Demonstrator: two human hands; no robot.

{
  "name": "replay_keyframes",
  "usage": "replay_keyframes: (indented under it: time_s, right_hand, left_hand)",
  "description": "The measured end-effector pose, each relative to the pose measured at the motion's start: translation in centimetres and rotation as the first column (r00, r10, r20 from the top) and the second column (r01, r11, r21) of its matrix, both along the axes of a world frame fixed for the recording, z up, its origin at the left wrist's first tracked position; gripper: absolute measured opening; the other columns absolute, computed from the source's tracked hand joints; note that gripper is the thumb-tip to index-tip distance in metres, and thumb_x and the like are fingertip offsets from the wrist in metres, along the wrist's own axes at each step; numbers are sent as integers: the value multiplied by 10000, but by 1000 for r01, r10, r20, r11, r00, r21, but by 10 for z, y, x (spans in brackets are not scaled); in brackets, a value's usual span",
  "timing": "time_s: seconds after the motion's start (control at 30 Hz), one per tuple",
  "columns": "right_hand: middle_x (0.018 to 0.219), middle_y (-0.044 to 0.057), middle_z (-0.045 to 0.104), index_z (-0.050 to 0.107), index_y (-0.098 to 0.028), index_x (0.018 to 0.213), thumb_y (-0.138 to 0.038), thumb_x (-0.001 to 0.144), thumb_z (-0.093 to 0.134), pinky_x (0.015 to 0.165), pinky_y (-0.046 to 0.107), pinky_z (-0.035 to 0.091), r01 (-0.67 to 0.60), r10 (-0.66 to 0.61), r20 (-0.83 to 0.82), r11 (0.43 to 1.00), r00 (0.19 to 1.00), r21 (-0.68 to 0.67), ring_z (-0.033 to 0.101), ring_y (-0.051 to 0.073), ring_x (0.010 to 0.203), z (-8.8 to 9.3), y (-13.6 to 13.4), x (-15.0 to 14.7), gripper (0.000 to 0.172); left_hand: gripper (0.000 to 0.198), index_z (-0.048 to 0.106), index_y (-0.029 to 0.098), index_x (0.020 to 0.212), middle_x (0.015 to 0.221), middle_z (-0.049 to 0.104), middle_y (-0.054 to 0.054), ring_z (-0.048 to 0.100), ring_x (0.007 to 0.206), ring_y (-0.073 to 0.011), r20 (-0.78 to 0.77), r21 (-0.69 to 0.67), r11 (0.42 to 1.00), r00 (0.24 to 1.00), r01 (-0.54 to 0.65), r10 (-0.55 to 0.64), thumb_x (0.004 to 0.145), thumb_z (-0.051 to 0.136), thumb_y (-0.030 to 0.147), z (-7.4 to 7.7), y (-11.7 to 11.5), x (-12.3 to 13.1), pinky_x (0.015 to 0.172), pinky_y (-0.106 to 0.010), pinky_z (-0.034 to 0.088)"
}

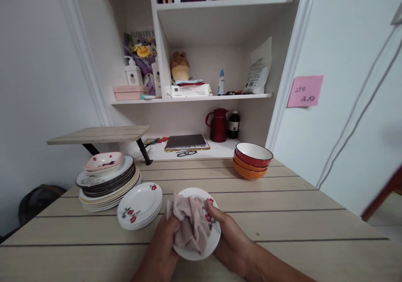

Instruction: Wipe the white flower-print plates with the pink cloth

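A small white plate (214, 240) with red flowers is held up over the near part of the table, tilted toward me. My right hand (231, 236) grips its right rim, thumb on top. A crumpled pinkish-grey cloth (190, 221) covers most of the plate's face. My left hand (167, 239) is closed on the cloth at the plate's left edge, its thumb pressing the fabric; the fingers beneath are hidden. Just left of it lies a stack of matching flowered plates (141, 204).
A taller stack of plates (108, 185) with a pink-rimmed dish (103, 161) on top stands at left, by a raised wooden shelf (100, 133). Nested red and orange bowls (251, 164) sit at back right. Behind are glasses (186, 153), a laptop (185, 141) and a red jug (219, 125).
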State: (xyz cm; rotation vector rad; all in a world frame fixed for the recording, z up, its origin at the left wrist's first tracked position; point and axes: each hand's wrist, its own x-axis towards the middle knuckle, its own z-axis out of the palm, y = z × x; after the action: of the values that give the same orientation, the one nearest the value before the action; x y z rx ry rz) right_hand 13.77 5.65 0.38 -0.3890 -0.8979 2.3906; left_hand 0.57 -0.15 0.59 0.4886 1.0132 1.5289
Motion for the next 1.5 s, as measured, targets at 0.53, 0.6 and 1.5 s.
replay_keyframes:
  time_s: [0.53, 0.6, 1.5]
  right_hand:
    - [1126, 158, 690, 624, -72, 1143, -487, 927, 427, 980, 383, 414, 3, -37, -128, 966, 991, -258, 655, 236, 1008, -5, 16, -1, 507]
    - [1132, 163, 686, 612, -64, 1159, -473, 923, 444, 980, 380, 415, 17, -53, -126, 962, 991, -274, 654, 236, 1013, -6, 19, -1, 501]
    - [917, 111, 719, 639, -59, 1027, -538, 899, 485, 817, 282, 463, -57, 23, -121, 957, 992, -285, 669, 178, 809, -10, 27, 6, 519]
  left_hand:
    - [285, 644, 222, 1011, 1156, 531, -69, 527, 1102, -223, -839, 456, 860, 212, -229, 502, 772, 490, 202, -13, 9, -19, 1003, -441, 424]
    - [265, 641, 239, 1025, 1157, 521, -63, 528, 1097, -214, -844, 484, 850, 147, -209, 516, 832, 461, 229, -12, 7, -20, 975, -435, 450]
    - [570, 592, 306, 1216, 1354, 512, -68, 486, 1247, -276, -919, 214, 926, -256, 312, 299, 714, 583, 37, -21, 2, 12, 1008, -542, 450]
